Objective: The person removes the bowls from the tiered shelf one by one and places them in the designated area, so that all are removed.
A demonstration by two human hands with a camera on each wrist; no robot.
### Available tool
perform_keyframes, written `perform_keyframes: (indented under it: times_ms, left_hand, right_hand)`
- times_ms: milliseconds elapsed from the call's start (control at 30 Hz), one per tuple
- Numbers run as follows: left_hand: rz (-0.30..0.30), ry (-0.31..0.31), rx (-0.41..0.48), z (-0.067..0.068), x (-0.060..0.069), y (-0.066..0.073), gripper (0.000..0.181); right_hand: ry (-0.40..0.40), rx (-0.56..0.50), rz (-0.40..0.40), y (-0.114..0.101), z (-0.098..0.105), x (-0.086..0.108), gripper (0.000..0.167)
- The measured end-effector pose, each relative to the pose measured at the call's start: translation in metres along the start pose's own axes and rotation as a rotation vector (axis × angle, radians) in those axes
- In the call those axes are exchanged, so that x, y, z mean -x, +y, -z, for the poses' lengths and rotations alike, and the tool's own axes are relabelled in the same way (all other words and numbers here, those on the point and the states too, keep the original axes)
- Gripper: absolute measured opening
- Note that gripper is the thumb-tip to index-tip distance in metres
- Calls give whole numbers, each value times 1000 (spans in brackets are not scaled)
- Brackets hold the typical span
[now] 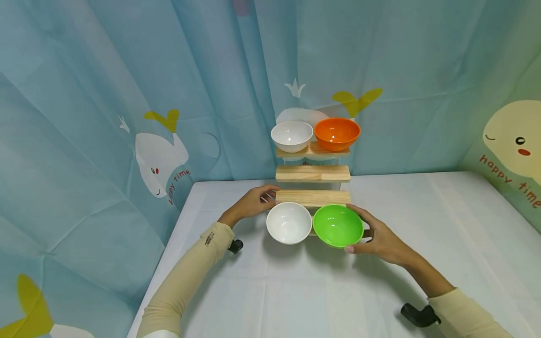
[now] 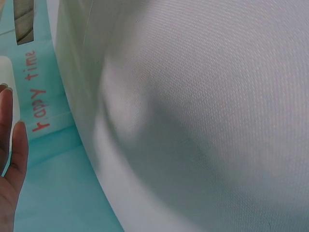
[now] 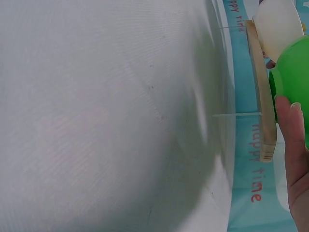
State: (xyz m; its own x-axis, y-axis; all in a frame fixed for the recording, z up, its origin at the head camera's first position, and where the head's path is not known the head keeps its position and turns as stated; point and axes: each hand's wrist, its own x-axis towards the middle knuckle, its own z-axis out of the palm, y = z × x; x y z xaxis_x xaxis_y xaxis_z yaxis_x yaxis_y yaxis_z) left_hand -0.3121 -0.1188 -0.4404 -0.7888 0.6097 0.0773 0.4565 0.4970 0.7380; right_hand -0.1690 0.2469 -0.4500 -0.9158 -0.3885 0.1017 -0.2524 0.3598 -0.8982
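The green bowl (image 1: pixel 338 226) is a bright, even lime, round and deep, with small glints inside and a narrow foot ring beneath. It sits at the front of the wooden rack (image 1: pixel 313 196), at 3 o'clock from the front white bowl (image 1: pixel 289 223), with the orange bowl (image 1: pixel 337 134) off at 12 o'clock. The right hand (image 1: pixel 382 241) grips it, fingertips at 1 o'clock on its rim, thumb at 5. The left hand (image 1: pixel 252 202), thumb and fingers apart, lies by the rack's 9 o'clock end; whether they touch, I cannot tell.
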Motion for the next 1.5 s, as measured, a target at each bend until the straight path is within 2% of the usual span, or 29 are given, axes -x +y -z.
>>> perform_keyframes:
  times_ms: [433, 800, 1067, 1500]
  left_hand:
    - [23, -5, 10, -1, -1, -1, 48]
    - [39, -21, 3, 0, 0, 3, 47]
    - [47, -22, 2, 1, 1, 2, 49]
    - [31, -34, -10, 2, 0, 0, 49]
  right_hand:
    - [48, 46, 12, 0, 6, 8, 101]
    - [109, 112, 58, -12, 12, 25, 102]
    - [100, 60, 97, -18, 11, 33, 103]
    - [28, -34, 148, -33, 6, 43, 106]
